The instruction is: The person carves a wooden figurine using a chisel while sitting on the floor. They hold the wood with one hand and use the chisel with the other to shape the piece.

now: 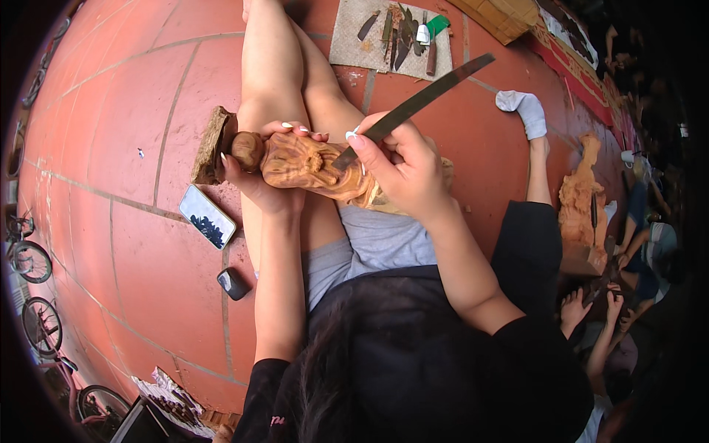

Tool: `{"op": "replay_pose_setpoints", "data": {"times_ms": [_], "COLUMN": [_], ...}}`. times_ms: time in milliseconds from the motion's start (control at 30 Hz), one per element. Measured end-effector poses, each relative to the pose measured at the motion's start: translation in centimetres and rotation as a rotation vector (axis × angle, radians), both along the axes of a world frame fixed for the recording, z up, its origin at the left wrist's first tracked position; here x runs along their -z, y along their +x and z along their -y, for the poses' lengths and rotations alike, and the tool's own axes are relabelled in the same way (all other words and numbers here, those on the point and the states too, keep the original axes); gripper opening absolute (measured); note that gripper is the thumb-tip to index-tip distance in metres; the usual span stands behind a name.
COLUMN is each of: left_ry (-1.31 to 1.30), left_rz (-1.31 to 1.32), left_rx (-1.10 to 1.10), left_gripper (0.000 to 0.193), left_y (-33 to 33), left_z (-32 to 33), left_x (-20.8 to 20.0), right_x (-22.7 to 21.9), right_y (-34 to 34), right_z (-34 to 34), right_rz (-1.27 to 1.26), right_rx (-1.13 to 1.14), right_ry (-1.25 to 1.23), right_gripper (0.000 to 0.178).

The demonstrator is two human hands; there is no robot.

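Across my lap lies a carved wooden figure [288, 159], its round head toward the left and a rough bark-like piece [214, 146] at that end. My left hand [272, 196] is closed round the figure near its neck, fingers on the far side and thumb by the head. In my right hand [405, 166] I grip a long, flat, dark metal file [436, 92], pinched between thumb and fingers. Its lower end meets the carved folds at the figure's middle, while the long end points up to the right. My right hand hides part of the figure's lower end.
A mat [351, 55] with knives and other tools lies beyond my legs. A phone [207, 216] and a small dark case [233, 283] rest on the red tiles at left. At right are another wooden carving [580, 199] and other people. Bicycles [42, 325] stand far left.
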State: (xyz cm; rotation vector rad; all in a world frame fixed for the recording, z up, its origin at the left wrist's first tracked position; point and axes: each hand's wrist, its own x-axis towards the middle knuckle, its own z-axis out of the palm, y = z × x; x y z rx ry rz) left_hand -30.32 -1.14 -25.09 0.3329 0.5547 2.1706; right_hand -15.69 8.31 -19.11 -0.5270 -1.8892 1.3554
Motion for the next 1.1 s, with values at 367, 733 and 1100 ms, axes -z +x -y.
{"op": "replay_pose_setpoints", "data": {"times_ms": [367, 733, 1100], "left_ry": [-0.037, -0.042, -0.011], "left_rz": [-0.041, -0.006, -0.006], "left_rx": [-0.034, -0.026, -0.022], "left_gripper": [0.09, 0.091, 0.089], "left_y": [1.1, 2.1, 2.8], "left_z": [-0.2, 0.1, -0.4], "left_x": [0.0, 0.1, 0.3], "right_x": [-0.1, 0.8, 0.2], "right_y": [0.2, 1.3, 2.2], "right_z": [-0.6, -0.6, -1.3], "right_rz": [0.101, -0.056, -0.035], "right_rx": [-0.012, -0.055, -0.112], "right_ry": [0.415, 0.344, 0.399], "right_gripper": [0.013, 0.011, 0.013]}}
